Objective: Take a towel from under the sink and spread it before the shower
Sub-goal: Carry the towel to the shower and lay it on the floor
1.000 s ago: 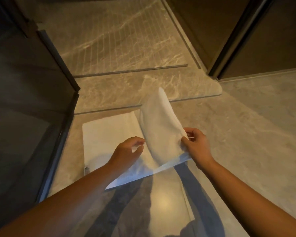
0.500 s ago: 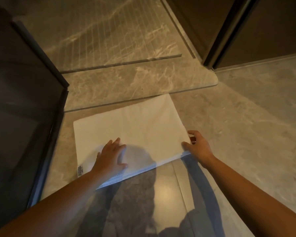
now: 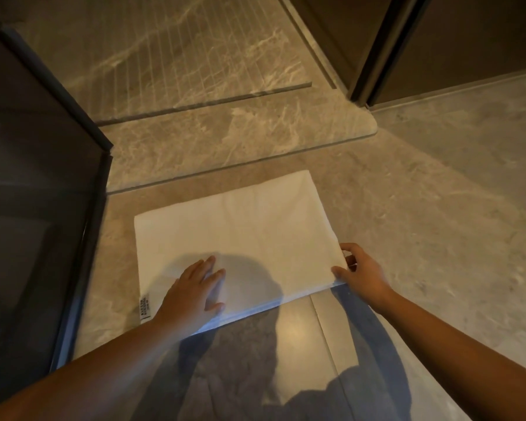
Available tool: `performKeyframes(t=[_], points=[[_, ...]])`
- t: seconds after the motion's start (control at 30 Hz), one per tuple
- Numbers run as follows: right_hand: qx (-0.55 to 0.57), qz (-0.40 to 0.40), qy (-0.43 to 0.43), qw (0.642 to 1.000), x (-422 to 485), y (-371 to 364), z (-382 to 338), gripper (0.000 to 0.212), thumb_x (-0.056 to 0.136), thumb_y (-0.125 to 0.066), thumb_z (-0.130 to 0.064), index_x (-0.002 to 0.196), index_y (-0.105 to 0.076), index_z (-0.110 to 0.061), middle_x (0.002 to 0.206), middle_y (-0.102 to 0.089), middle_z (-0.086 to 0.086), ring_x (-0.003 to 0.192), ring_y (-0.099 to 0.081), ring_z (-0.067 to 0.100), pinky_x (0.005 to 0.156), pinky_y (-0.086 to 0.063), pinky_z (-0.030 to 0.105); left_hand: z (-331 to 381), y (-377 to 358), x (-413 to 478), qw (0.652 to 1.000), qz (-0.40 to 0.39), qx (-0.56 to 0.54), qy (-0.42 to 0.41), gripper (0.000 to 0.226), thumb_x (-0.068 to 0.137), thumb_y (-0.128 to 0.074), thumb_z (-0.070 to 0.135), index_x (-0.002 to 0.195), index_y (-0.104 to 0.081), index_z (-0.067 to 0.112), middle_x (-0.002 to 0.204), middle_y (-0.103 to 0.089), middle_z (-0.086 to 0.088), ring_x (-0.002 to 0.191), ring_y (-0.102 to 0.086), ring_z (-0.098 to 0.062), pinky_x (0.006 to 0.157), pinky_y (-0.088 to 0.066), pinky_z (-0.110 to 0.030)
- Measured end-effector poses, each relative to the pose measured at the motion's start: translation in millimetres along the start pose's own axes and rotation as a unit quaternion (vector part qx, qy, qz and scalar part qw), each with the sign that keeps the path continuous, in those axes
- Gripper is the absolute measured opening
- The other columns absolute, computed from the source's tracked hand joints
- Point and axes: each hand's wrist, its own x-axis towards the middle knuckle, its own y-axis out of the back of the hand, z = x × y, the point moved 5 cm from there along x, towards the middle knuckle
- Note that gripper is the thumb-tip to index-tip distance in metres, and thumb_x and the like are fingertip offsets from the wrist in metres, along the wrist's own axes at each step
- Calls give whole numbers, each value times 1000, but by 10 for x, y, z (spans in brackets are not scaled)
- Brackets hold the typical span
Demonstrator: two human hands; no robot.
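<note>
A white towel (image 3: 243, 229) lies flat on the marble floor, spread as a rectangle just in front of the shower's raised sill (image 3: 231, 147). A small label shows at its near left corner. My left hand (image 3: 195, 293) rests palm down on the towel's near left part, fingers spread. My right hand (image 3: 359, 271) pinches the towel's near right corner between thumb and fingers.
A dark glass shower panel (image 3: 43, 208) with a black frame stands along the left. Beyond the sill is the grooved shower floor (image 3: 176, 56). A dark door frame (image 3: 374, 50) rises at the upper right. Bare marble floor (image 3: 453, 223) stretches to the right.
A second ago the towel's right half was lifted and folded over; it has been laid out flat. My left hand went down onto it, palm flat. My right hand stayed at the corner.
</note>
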Motion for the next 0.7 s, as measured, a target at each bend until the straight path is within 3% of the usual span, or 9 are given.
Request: performKeyframes(t=[0.1,0.2,0.37,0.53,0.7], points=[[-2,-11,-13,1000,-126,41,99,39,83,-62,-8,119,-48,-15,99,-62,8,90,-60,25,82,-54,42,66,-76,-148,1000,2,7,-29,65,86,-50,50,142,-25,29,156,-1,4,141,-5,-16,108,-29,-33],[-13,-23,-12,1000,-235,67,178,38,84,-62,-9,119,-48,-13,104,-62,11,94,-60,29,85,-53,47,123,-119,-260,998,-1,14,-54,64,86,-49,53,141,-27,30,156,-3,5,141,-7,-17,104,-34,-31],[-14,-27,-11,999,-354,108,271,38,82,-64,-9,117,-49,-13,103,-59,6,91,-59,25,81,-54,42,190,-160,-382,996,-8,20,-81,63,85,-50,53,140,-28,31,156,-5,6,140,-10,-14,101,-36,-28],[-46,16,8,999,-351,127,275,32,78,-67,-5,107,-56,-12,93,-59,4,84,-58,23,68,-47,23,153,-141,-373,996,-28,16,-85,61,87,-51,48,141,-28,29,156,-3,7,140,-9,-11,103,-33,-29],[-55,44,12,997,-267,123,189,31,78,-69,-12,106,-57,-11,97,-59,6,86,-57,22,75,-47,31,125,-172,-357,996,-49,7,-69,60,88,-50,46,141,-28,28,156,-2,5,141,-6,-13,109,-25,-38]])
